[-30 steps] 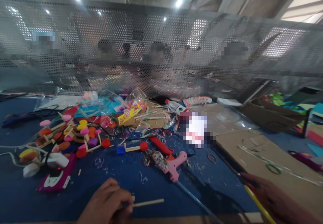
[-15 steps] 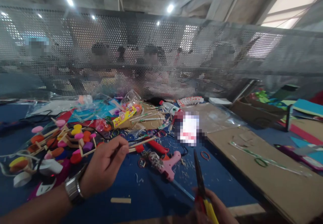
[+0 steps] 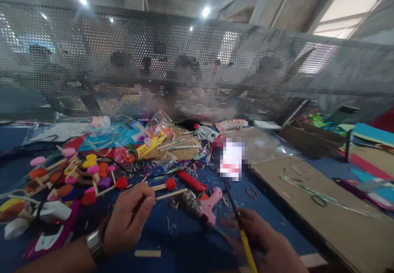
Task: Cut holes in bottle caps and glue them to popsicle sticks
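Note:
My left hand is closed in a pinch on a thin wooden stick that points right, above the blue table top. A metal watch sits on that wrist. My right hand is closed on a tool with a yellow handle and dark pointed jaws aimed up towards the stick. A pink glue gun lies between the two hands. A short flat wooden piece rests on the table below my left hand.
Stick frames with coloured foam caps lie left. Packets, rubber bands and scraps clutter the middle. Cardboard sheets lie right. A perforated metal screen stands along the far edge, with several people behind it.
My left hand rose from the near table edge with the stick. My right hand came in from the right with the yellow-handled tool, now close to the stick. The short wooden piece appeared on the table.

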Motion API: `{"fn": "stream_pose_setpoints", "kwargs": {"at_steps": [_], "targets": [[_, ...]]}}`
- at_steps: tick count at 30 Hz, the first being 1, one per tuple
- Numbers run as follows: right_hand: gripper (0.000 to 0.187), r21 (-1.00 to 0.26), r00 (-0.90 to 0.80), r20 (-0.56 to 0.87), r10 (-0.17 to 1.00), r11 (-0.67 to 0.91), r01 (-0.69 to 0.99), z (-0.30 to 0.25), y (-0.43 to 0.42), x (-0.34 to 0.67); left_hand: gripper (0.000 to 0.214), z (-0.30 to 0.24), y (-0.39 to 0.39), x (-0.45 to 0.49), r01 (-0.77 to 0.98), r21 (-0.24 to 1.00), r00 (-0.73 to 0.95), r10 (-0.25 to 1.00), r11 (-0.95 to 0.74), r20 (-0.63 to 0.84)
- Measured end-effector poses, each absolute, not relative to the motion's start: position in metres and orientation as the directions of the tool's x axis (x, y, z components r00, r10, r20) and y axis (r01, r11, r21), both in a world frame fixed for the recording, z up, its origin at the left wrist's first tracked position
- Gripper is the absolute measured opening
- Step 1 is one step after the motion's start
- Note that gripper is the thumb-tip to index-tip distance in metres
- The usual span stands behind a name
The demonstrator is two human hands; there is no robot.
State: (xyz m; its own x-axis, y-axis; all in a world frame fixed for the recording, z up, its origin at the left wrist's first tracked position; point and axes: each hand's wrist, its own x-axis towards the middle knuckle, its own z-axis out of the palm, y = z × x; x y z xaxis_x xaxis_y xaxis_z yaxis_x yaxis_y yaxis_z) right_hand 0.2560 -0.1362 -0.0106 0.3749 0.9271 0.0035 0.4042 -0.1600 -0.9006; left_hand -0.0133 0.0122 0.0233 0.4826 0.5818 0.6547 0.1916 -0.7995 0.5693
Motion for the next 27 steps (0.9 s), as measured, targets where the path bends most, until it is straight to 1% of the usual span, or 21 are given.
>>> {"fn": "stream_pose_setpoints", "kwargs": {"at_steps": [1,2,4,7,8,10,13,15,18,19,21,23,24,25,27], "targets": [[0.039,-0.860,0.317,0.010,0.948,-0.154,0.487,-0.005,-0.127,0.261,0.022,0.022,0.012,-0.013,0.176,0.569,0.483,0.574,-0.803,0.661],[0.038,-0.823,0.224,0.002,0.975,-0.126,0.553,0.002,-0.117,0.266,0.022,0.021,0.012,-0.014,0.159,0.569,0.486,0.566,-0.807,0.666],[0.033,-0.758,0.105,0.018,0.994,-0.055,0.650,0.013,-0.096,0.275,0.024,0.020,0.011,-0.014,0.121,0.568,0.490,0.547,-0.814,0.679],[0.025,-0.661,-0.056,-0.021,0.998,0.028,0.750,0.024,-0.071,0.282,0.027,0.020,0.010,-0.015,0.069,0.552,0.484,0.511,-0.831,0.710],[0.024,-0.635,-0.105,-0.050,0.993,0.049,0.771,0.025,-0.065,0.283,0.028,0.020,0.010,-0.016,0.061,0.541,0.479,0.500,-0.839,0.722],[0.027,-0.583,-0.148,-0.088,0.985,0.069,0.810,0.023,-0.058,0.284,0.027,0.020,0.009,-0.016,0.067,0.520,0.465,0.488,-0.852,0.739],[0.031,-0.532,-0.103,-0.071,0.992,0.050,0.845,0.014,-0.054,0.286,0.027,0.018,0.010,-0.017,0.071,0.506,0.456,0.479,-0.860,0.750],[0.028,-0.552,-0.074,-0.040,0.996,0.040,0.833,0.008,-0.053,0.290,0.026,0.017,0.010,-0.019,0.057,0.506,0.457,0.473,-0.861,0.753],[0.019,-0.678,-0.028,0.010,1.000,0.027,0.734,0.004,-0.054,0.298,0.024,0.014,0.011,-0.022,0.032,0.499,0.447,0.459,-0.866,0.768],[0.022,-0.740,0.000,0.027,1.000,0.020,0.672,0.005,-0.053,0.301,0.024,0.013,0.011,-0.023,0.024,0.495,0.441,0.454,-0.868,0.775],[0.034,-0.849,0.066,0.046,0.997,0.004,0.528,0.010,-0.049,0.305,0.024,0.013,0.011,-0.024,0.002,0.491,0.432,0.443,-0.871,0.785],[0.046,-0.895,0.134,0.043,0.990,-0.021,0.446,0.019,-0.037,0.307,0.024,0.013,0.011,-0.023,-0.013,0.485,0.431,0.433,-0.874,0.792],[0.048,-0.871,0.189,0.055,0.980,-0.045,0.488,0.023,-0.029,0.307,0.023,0.013,0.011,-0.022,-0.013,0.481,0.429,0.429,-0.877,0.795],[0.048,-0.819,0.253,0.085,0.964,-0.077,0.568,0.028,-0.019,0.306,0.023,0.014,0.012,-0.022,-0.009,0.480,0.427,0.431,-0.877,0.795],[0.046,-0.767,0.309,0.147,0.940,-0.089,0.635,0.034,0.005,0.302,0.024,0.014,0.012,-0.020,0.014,0.490,0.425,0.449,-0.871,0.786]]}}
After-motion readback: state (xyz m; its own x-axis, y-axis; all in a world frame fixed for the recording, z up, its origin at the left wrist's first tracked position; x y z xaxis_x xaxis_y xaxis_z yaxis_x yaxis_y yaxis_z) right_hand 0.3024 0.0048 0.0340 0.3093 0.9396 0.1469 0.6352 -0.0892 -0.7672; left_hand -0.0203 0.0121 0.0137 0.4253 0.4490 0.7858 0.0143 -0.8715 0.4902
